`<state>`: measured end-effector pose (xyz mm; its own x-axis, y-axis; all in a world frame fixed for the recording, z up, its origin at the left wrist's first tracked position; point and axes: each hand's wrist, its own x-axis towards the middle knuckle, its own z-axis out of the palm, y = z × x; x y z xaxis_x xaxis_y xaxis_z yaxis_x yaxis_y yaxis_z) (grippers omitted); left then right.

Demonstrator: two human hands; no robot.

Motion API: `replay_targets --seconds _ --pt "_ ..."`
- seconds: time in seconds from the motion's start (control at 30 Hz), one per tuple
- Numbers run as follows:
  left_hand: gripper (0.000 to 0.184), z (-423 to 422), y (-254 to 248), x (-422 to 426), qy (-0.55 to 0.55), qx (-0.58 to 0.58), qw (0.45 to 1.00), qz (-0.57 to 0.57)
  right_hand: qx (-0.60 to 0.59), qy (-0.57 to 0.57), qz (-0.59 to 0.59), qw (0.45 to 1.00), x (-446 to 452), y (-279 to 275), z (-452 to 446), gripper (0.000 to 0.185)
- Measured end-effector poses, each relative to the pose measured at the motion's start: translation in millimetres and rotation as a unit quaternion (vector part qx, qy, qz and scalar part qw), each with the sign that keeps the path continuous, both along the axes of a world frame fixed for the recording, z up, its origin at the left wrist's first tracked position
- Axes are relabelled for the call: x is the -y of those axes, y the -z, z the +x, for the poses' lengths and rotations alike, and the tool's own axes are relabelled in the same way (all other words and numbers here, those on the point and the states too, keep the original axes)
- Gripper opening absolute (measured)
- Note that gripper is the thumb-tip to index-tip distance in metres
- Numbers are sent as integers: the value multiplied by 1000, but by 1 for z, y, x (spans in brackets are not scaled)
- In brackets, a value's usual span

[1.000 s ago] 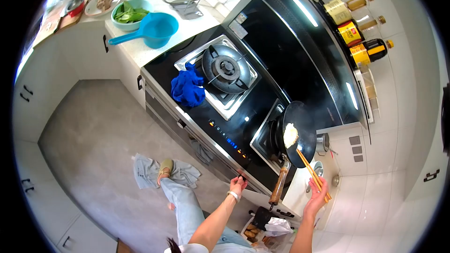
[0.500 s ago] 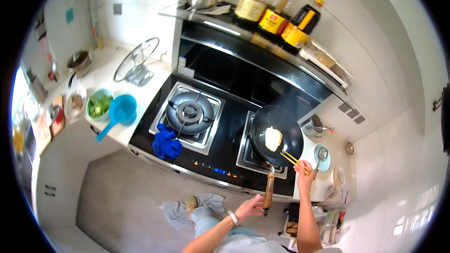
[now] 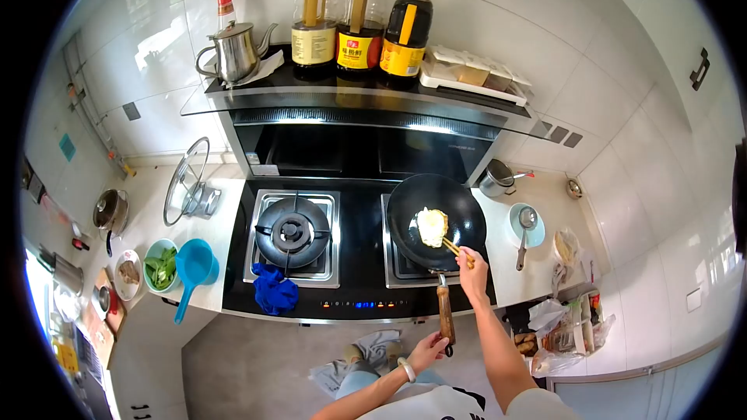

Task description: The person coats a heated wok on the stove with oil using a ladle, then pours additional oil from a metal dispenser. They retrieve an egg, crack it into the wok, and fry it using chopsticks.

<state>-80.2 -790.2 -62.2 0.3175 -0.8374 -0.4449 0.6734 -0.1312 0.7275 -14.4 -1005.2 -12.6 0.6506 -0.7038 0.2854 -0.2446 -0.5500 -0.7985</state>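
A black wok (image 3: pixel 398 210) sits on the right burner, with a pale yellow-white fried egg (image 3: pixel 432 227) in its middle. My right hand (image 3: pixel 473 272) is closed around a pair of wooden chopsticks (image 3: pixel 450 245), whose tips reach the egg's lower right edge. Toward me points the wok's wooden handle (image 3: pixel 444 307). My left hand (image 3: pixel 429 350), with a pale band at the wrist, has its fingers at the handle's end and appears to grip it. Right of the wok, a ladle (image 3: pixel 521 253) rests across a light blue bowl (image 3: pixel 514 236).
Left of the wok are a bare burner (image 3: pixel 291 229) and a blue cloth (image 3: pixel 275 291). A blue dipper (image 3: pixel 196 261), a bowl of green leaves (image 3: pixel 161 266) and an upright glass lid (image 3: pixel 185 180) stand on the left counter. Sauce bottles (image 3: pixel 359 43) and a steel kettle (image 3: pixel 236 53) line the hood shelf.
My left hand has gone from open beside the wok handle to closed at its end. The chopsticks remain at the egg's edge. My view has turned, levelling the stove.
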Motion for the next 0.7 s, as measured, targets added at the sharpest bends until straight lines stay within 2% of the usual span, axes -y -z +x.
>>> replay_targets --seconds 0.1,0.17,0.3,0.37,0.43,0.53,0.63,0.7 --pt "42 0 3 4 -3 9 1000 14 -6 -16 -73 997 -2 12 6 22" --pt "42 -3 5 3 -4 12 1000 29 11 -31 -67 997 -8 18 8 20" --pt "42 -3 1 3 -20 0 999 32 10 -57 -13 998 -22 -5 7 22" --pt "41 -3 1 2 -24 -1 999 31 71 -24 78 994 -19 -9 3 24" --pt "40 -3 3 1 -17 8 999 28 75 -4 110 991 -14 -16 -5 24" --pt "40 -5 22 3 -23 -14 1000 10 93 -1 114 989 -5 -9 -7 22" --pt "39 -2 13 2 -14 0 1000 4 130 -21 107 986 2 5 1 22" --pt "39 0 18 1 -9 -15 1000 -2 78 -46 83 992 5 8 2 24"
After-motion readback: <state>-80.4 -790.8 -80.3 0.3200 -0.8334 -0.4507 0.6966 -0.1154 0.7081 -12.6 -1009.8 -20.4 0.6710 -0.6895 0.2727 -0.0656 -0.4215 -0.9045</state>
